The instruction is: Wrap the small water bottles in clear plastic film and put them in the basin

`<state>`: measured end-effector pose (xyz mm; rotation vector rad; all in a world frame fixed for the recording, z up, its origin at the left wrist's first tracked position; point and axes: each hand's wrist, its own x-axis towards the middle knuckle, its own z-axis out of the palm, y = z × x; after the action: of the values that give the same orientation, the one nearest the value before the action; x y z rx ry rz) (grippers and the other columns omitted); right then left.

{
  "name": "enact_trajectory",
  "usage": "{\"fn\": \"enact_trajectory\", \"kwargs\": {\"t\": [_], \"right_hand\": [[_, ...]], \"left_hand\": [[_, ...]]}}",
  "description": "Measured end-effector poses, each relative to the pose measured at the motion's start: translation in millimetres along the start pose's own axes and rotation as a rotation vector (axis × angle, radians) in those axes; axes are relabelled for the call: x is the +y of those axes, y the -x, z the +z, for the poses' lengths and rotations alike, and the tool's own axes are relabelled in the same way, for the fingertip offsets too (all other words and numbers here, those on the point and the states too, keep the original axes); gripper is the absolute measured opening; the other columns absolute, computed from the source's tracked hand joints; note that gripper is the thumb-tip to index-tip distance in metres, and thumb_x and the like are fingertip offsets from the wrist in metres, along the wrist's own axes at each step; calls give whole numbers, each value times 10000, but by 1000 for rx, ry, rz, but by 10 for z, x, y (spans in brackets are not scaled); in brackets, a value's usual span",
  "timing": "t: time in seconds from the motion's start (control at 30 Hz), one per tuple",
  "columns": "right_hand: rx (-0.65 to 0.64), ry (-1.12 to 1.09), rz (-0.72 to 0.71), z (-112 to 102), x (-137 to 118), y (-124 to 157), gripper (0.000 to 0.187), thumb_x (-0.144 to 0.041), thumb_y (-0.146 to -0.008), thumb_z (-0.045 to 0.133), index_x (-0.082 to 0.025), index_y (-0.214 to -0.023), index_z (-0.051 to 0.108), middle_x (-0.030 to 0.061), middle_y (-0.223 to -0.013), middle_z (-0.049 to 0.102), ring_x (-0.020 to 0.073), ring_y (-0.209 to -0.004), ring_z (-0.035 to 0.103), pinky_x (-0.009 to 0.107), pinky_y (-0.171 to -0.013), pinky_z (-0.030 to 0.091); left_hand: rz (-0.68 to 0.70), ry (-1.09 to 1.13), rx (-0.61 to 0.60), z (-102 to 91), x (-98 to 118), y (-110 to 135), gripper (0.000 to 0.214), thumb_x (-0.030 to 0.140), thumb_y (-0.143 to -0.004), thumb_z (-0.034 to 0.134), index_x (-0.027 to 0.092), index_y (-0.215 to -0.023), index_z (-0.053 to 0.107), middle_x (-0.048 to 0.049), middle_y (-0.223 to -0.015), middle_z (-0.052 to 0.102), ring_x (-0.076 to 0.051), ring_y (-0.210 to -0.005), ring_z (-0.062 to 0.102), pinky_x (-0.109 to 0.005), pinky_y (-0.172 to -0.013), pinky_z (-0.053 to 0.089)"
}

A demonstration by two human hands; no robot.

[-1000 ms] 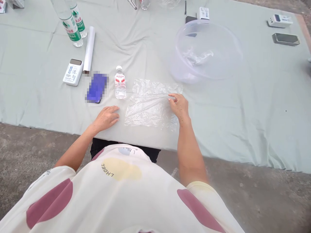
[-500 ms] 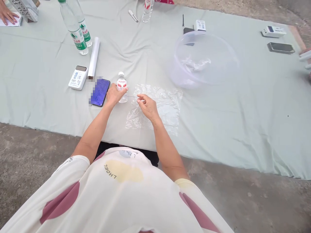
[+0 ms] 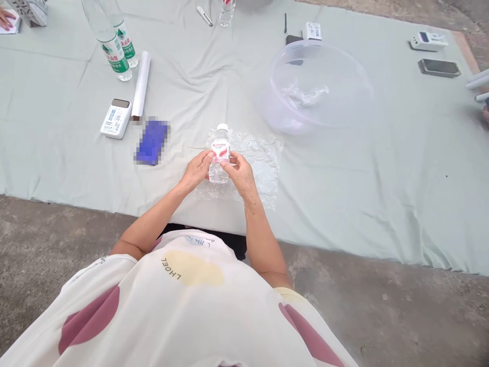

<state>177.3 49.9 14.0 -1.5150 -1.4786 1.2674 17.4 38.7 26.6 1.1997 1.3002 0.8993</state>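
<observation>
A small clear water bottle [image 3: 219,145] with a white cap and a red-and-white label is held upright between both hands. My left hand [image 3: 198,168] grips its left side, thumb on the label. On the other side my right hand [image 3: 242,174] closes round it, thumb near the label's lower edge. Behind and beneath lies a crinkled sheet of clear plastic film [image 3: 263,163], spread flat on the cloth and partly covered by the hands and bottle. Whether the bottle's base touches the film I cannot tell.
Left of my hands lie a phone [image 3: 153,142], a white power bank [image 3: 116,119] and a rolled white paper [image 3: 141,86]. Two big water bottles [image 3: 114,56] stand behind them. A translucent basin [image 3: 321,120] sits at right. Another person's hand [image 3: 5,19] rests at far left.
My left hand has brought the small bottle rightward from beside the phone to over the plastic film. My right hand, empty before, now grips it too.
</observation>
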Motion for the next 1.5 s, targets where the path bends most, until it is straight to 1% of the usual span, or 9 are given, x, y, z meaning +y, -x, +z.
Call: {"fn": "enact_trajectory", "kwargs": {"t": [0.1, 0.3, 0.4, 0.5, 0.63, 0.77, 0.9, 1.13, 1.5], "right_hand": [[6, 53, -12, 9, 61, -34, 550, -521, -871, 531, -220, -1331, 560, 105, -1231, 669, 236, -997, 664, 359, -790, 554], [0, 166, 66, 46, 5, -27, 463, -523, -855, 549, -217, -1187, 652, 111, -1202, 678, 267, -1040, 645, 390, -823, 544], [-10, 321, 91, -9, -50, 16, 412, -532, -862, 533, -214, -1072, 688, 118, -1216, 666, 289, -1061, 635, 432, -887, 517], [-16, 353, 140, -94, -62, 62, 455, -503, -882, 514, -233, -1232, 621, 101, -1180, 685, 283, -1033, 649, 433, -870, 514], [23, 376, 115, -191, -87, 67, 551, -541, -863, 562, -245, -1328, 551, 94, -1193, 681, 275, -965, 654, 438, -842, 516], [90, 524, -183, -145, -243, -160, 392, -363, -946, 462, -225, -1288, 594, 107, -1270, 622, 251, -971, 618, 434, -882, 497], [-94, 831, -457, 100, -425, -637, 439, -113, -942, 357, -233, -1242, 653, 122, -1308, 572, 295, -1143, 525, 431, -878, 472], [-300, 1150, -432, 444, -524, -1203, 259, -42, -855, 501, -150, -913, 729, 189, -1153, 603, 322, -1078, 525, 455, -874, 431], [-190, 1029, -412, -224, -454, -867, 306, -88, -846, 450, -194, -904, 731, 131, -917, 653, 266, -801, 581, 397, -731, 423]], "left_hand": [[19, -100, -15, -46, -41, 4, 393, 391, -1000, 374, 240, -1311, 563, -67, -1184, 657, -188, -937, 668, -276, -687, 555], [-32, -789, 304, -155, -204, 217, 280, 306, -933, 511, 192, -1171, 604, -137, -1164, 601, -278, -1054, 607, -401, -859, 498], [-81, -1029, 254, -142, -260, 323, 276, 396, -895, 598, 165, -1045, 622, -157, -1077, 597, -325, -1035, 592, -425, -838, 476], [-88, -1119, 200, -86, -293, 352, 276, 411, -895, 606, 148, -977, 623, -164, -1040, 597, -330, -1005, 589, -424, -810, 461], [-53, -1079, 158, -19, -325, 338, 133, 265, -914, 539, 180, -840, 610, -142, -992, 609, -303, -969, 590, -404, -777, 447], [-12, -889, 184, 7, -333, 370, 115, 231, -905, 515, 216, -806, 571, -90, -928, 628, -261, -921, 595, -386, -774, 457], [9, -700, 231, 38, -326, 418, 101, 242, -897, 521, 225, -801, 548, -67, -953, 640, -228, -936, 607, -369, -799, 478], [37, -466, 262, 110, -338, 391, 78, 234, -875, 541, 213, -802, 561, -57, -1088, 665, -169, -841, 631, -345, -818, 521], [208, -385, 228, 311, -384, 381, 66, 213, -917, 513, 213, -938, 577, -70, -1204, 676, -180, -1163, 627, -336, -943, 540]]}}
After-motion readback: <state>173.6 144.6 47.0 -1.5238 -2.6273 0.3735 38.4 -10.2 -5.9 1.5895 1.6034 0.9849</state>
